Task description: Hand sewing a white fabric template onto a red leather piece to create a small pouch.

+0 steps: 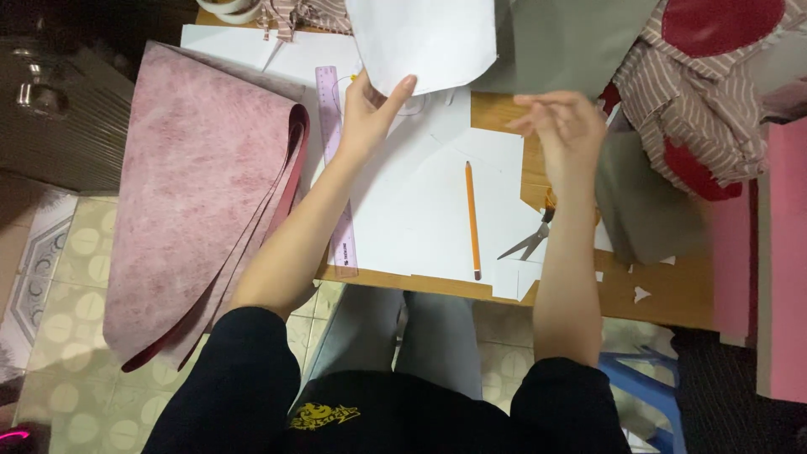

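Note:
My left hand pinches the lower edge of a white cut paper shape and holds it up over the table's far side. Blurred with its fingers apart, my right hand hovers empty to the right of the paper, above the wooden table. Below my hands a large white paper sheet lies flat with an orange pencil on it. Scissors lie partly under my right forearm. A purple transparent ruler runs beneath my left forearm.
A pink mottled sheet of material hangs folded over the table's left edge. Grey fabric and striped red-and-white cloth fill the back right. Pink boards stand at the right. A blue stool sits below on the tiled floor.

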